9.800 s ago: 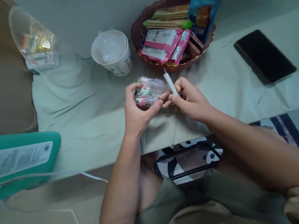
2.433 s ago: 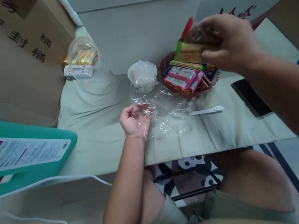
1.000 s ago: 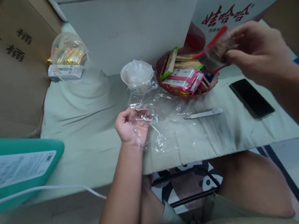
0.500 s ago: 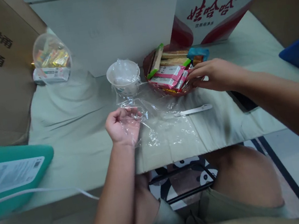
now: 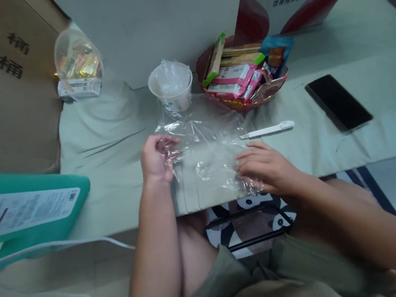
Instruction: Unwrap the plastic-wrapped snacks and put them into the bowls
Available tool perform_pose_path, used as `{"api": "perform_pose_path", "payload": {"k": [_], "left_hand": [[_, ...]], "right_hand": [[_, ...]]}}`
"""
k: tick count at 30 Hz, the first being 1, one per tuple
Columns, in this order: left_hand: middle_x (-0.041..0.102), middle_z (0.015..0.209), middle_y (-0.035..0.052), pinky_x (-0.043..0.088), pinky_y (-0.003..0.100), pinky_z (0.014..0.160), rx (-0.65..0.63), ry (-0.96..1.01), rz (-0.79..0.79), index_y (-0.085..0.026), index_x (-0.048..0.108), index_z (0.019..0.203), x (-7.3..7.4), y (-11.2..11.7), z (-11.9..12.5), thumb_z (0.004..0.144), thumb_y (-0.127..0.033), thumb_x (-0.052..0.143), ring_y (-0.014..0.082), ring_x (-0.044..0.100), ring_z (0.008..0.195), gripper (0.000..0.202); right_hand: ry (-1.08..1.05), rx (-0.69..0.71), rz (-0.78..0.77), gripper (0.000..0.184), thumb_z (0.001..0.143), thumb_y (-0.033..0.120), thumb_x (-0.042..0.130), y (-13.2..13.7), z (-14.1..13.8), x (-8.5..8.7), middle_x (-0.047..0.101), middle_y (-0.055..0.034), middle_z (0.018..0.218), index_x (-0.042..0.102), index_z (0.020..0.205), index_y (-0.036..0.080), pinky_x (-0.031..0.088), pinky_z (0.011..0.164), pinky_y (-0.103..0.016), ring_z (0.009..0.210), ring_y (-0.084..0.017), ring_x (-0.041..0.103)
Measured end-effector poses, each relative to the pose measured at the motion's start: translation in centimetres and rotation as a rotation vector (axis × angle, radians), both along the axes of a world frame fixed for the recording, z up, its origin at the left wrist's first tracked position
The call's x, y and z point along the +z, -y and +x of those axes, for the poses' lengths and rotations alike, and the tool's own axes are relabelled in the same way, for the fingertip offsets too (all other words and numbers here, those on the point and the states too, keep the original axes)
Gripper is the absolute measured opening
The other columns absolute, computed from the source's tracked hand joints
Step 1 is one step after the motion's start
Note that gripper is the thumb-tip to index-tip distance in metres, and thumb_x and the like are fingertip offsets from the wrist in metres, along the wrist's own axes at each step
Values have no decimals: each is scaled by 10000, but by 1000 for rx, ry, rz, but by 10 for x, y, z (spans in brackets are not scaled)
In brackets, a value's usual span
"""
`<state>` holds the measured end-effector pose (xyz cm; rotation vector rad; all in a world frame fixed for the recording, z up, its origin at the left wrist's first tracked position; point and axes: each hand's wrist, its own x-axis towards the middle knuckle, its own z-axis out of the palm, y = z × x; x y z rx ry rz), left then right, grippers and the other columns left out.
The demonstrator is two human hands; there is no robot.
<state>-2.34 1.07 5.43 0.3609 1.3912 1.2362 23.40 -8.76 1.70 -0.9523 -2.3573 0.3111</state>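
Observation:
A crumpled sheet of clear plastic wrap [image 5: 204, 142] lies spread on the cloth-covered table [image 5: 116, 150] in front of me. My left hand [image 5: 155, 159] is curled closed on the wrap's left edge. My right hand [image 5: 264, 168] rests on the wrap's right near corner at the table's front edge, fingers stretched out and a little bent. A white utility knife [image 5: 267, 130] lies just beyond my right hand. Behind the wrap stands a reddish basket [image 5: 231, 106] filled with snack packets.
A white paper cup [image 5: 170, 84] lined with plastic stands left of the basket. A clear tub of sweets [image 5: 77, 62] sits at the back left, a black phone [image 5: 338, 101] at the right. Cardboard boxes wall the back. A teal board [image 5: 25, 214] lies at the left.
My right hand put the snack packet into the basket, then came back down onto the wrap's right corner. My left hand has kept its hold on the wrap. The camera tilted down.

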Motion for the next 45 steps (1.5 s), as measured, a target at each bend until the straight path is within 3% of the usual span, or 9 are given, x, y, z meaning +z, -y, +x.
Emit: {"api": "perform_pose_path", "payload": {"k": [7, 16, 20, 24, 28, 33, 37, 41, 45], "left_hand": [[517, 515, -25, 205, 208, 364, -132, -585, 58, -185, 471, 543, -9, 13, -31, 761, -165, 533, 63, 348, 375, 228], [570, 529, -2, 173, 234, 381, -262, -823, -5, -191, 488, 550, -8, 23, -37, 768, -209, 530, 79, 300, 390, 222], [613, 562, 3, 170, 239, 367, -286, -762, -32, -203, 461, 576, -4, 26, -30, 764, -212, 538, 78, 313, 363, 203], [621, 549, 30, 221, 244, 371, -224, -739, -44, -207, 486, 572, -10, 27, -34, 757, -224, 541, 95, 359, 358, 195], [599, 519, 33, 236, 249, 383, -152, -760, -31, -199, 512, 539, -14, 27, -45, 733, -200, 561, 103, 386, 366, 201], [604, 562, 23, 263, 244, 408, -146, -796, -57, -183, 569, 602, -12, 28, -54, 754, -189, 596, 109, 452, 394, 155], [683, 827, 29, 432, 221, 573, -40, -820, 222, -198, 646, 889, -8, 40, -63, 760, -256, 701, 141, 636, 695, 152], [728, 1123, 77, 485, 340, 1049, -449, -828, 662, -211, 710, 1009, 5, 66, -56, 712, -422, 800, 235, 652, 1164, 375], [682, 1376, 106, 271, 519, 1273, -974, -853, 566, -237, 753, 1046, 12, 82, -28, 386, -336, 987, 399, 439, 1481, 707]], "right_hand": [[-38, -8, -196, 307, 982, 423, 517, 18, -5, -5, 736, -137, 1303, 724, 1021, 200, 537, 678, -329, 890, -218, 764], [-193, -676, -196, 362, 934, 392, 582, 9, 12, -4, 587, -172, 1464, 713, 1221, 214, 590, 729, -417, 551, -110, 586], [-247, -298, -21, 333, 878, 283, 593, 7, 11, 1, 717, -69, 1136, 690, 1196, 264, 575, 769, -379, 763, -183, 677], [77, 163, -210, 715, 815, 557, 710, 14, 8, -1, 588, -120, 1513, 564, 1458, 281, 373, 1175, -594, 1441, -380, 480], [279, 139, -287, 989, 701, 600, 859, 21, 9, -8, 355, -125, 1692, 455, 1563, 333, 243, 1244, -633, 1552, -406, 334], [185, 66, -181, 219, 968, 326, 645, 20, 7, -10, 608, -39, 1516, 750, 1159, 346, 250, 1217, -666, 1475, -341, 481], [-193, -35, -200, 211, 996, 282, 540, 15, 5, -4, 787, -30, 1181, 747, 955, 280, 351, 1193, -608, 1263, -277, 676], [-582, -341, -394, 281, 1009, 421, 527, 8, 5, 2, 788, -27, 863, 680, 850, 245, 559, 1018, -492, 862, -209, 769], [-845, -596, -506, 349, 992, 557, 520, -1, 5, 0, 730, -21, 768, 586, 846, 246, 647, 774, -405, 744, -199, 756]]}}
